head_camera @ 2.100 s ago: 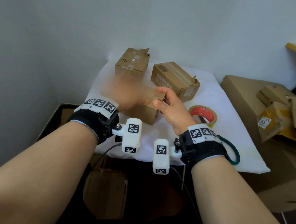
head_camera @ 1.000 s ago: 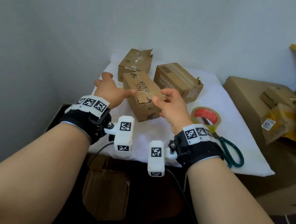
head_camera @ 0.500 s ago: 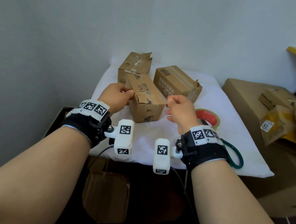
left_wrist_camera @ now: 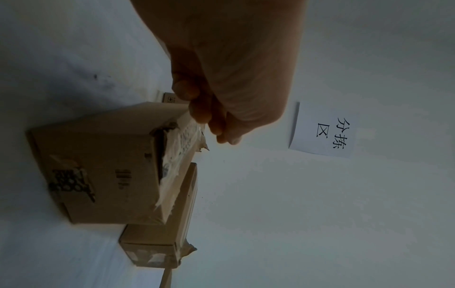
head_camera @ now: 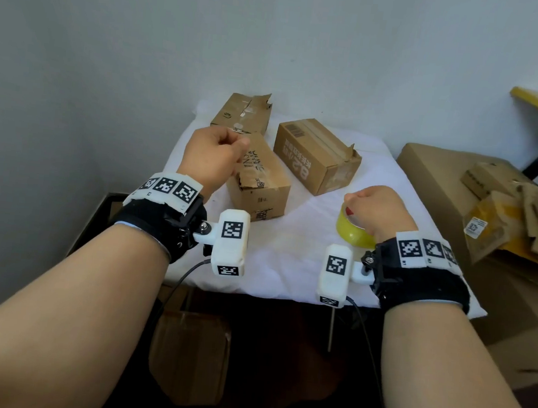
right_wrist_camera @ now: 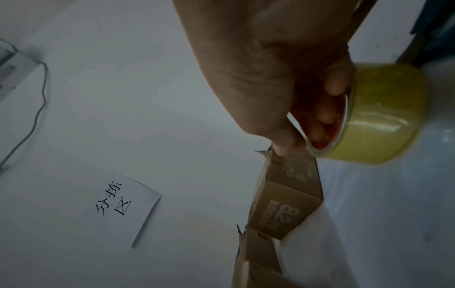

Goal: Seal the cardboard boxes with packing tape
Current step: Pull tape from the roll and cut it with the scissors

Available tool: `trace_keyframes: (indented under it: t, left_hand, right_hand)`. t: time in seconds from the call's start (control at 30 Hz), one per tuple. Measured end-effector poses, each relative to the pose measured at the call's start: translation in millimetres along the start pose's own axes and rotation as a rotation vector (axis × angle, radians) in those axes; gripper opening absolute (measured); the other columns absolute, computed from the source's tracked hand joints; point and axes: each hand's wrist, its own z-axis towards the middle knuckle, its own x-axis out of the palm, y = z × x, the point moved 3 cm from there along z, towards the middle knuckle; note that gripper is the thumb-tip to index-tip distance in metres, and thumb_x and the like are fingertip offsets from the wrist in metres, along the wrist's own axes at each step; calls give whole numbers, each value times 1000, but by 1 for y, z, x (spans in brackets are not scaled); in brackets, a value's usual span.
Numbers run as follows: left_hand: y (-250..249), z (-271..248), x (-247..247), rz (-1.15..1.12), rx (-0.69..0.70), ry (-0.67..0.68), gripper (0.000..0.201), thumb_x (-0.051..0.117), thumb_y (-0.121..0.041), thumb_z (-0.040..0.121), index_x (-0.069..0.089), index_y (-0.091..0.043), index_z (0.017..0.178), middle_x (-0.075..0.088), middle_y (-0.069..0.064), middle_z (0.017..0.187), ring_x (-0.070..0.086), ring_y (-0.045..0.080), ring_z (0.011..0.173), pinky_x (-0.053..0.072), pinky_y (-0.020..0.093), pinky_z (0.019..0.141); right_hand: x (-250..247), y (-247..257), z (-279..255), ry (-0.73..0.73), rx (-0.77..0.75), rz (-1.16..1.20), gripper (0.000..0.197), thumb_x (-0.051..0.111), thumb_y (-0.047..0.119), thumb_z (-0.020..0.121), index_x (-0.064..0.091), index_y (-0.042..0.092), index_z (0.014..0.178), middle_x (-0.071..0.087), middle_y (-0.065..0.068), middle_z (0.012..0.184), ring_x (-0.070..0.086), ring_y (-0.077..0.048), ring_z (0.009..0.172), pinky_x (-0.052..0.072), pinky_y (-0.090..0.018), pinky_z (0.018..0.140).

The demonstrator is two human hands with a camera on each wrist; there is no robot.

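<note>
1. Tape roll (head_camera: 353, 233): my right hand (head_camera: 380, 211) grips the yellow packing tape, fingers (right_wrist_camera: 327, 109) curled through its red core. The roll is held on edge above the near right part of the tabletop (head_camera: 291, 265).
2. My left hand (head_camera: 214, 157) is loosely curled above the far end of the nearest cardboard box (head_camera: 259, 183). The wrist view shows the fingers (left_wrist_camera: 202, 111) bent, with nothing seen between them; whether they touch the box's torn top flap I cannot tell.
3. The nearest box stands on the white cloth at centre left.
4. A second box with printed lettering (head_camera: 316, 155) stands just to its right, apart from it.
5. A third box with a torn flap (head_camera: 242, 112) stands behind the nearest one, by the wall.
6. A paper sign (left_wrist_camera: 325, 130) is fixed to the wall.
</note>
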Motion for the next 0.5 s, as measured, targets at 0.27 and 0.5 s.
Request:
trace_keyframes:
  t: [0.27, 0.5]
  left_hand:
    - [-2, -1, 2, -25, 6, 20, 15, 64, -19, 95, 68, -12, 82, 62, 2, 71, 54, 9, 53, 47, 24, 57]
    - [-8, -5, 5, -48, 20, 74, 15, 63, -17, 96, 66, -11, 82, 62, 5, 75, 53, 6, 49, 45, 17, 51]
  right_hand:
    - [0, 7, -13, 270, -41, -541, 48, 73, 9, 89, 51, 2, 132, 59, -17, 129, 58, -33, 118, 49, -37, 89]
    - [-4, 4, -6, 125, -134, -306, 20, 61, 13, 98, 66, 1, 113, 67, -16, 118, 62, -34, 111, 49, -39, 101]
